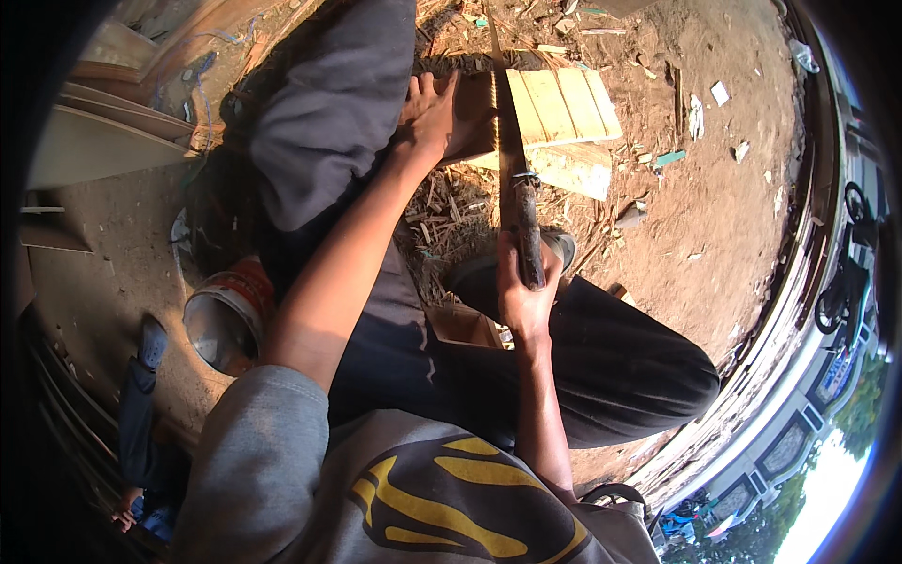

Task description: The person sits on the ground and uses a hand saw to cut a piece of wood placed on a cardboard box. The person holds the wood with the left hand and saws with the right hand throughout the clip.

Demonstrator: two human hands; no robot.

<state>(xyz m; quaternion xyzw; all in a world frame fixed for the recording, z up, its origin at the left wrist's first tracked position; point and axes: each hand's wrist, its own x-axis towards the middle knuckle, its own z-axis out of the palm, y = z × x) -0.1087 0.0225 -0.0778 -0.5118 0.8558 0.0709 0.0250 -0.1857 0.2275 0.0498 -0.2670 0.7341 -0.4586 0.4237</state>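
My right hand (526, 291) is closed round the worn dark handle of a handsaw (507, 113). Its long blade points away from me and lies across a wooden block (564, 105). The block's right part is pale and sunlit, while the part left of the blade is in shadow. On that shaded part my left hand (430, 117) presses down with bent fingers, gripping the wood beside the blade. Whether the teeth have cut into the wood cannot be made out. Below the block shows another pale wood face (583, 169).
Wood chips (451, 211) litter the dirt ground around my shoe (558, 248). A red and white bucket (225, 320) stands left of my leg. Boards (103, 150) lean at the far left. Another person's foot (151, 343) shows lower left; motorbikes (846, 282) stand at the right.
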